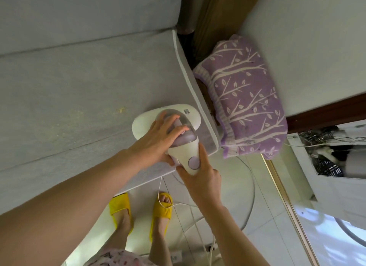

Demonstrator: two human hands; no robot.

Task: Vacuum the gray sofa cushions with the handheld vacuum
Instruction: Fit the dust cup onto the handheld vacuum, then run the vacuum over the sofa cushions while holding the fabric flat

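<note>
The white and lilac handheld vacuum point(184, 125) sits with its flat head on the gray sofa seat cushion point(79, 91), close to the cushion's right end. My left hand point(158, 139) lies over the lilac dust cup with fingers curled round it. My right hand point(202, 174) grips the white handle from below, just beside the round lilac button. The vacuum's white cord point(178, 204) hangs from the handle down to the floor. A small yellowish speck point(121, 109) lies on the cushion left of the vacuum head.
A purple towel with a white branch pattern point(243, 99) covers the wooden armrest right of the cushion. The gray back cushion point(89, 14) runs along the top. My feet in yellow slippers point(142, 208) stand on the pale tiled floor. A white cabinet point(336, 166) is at right.
</note>
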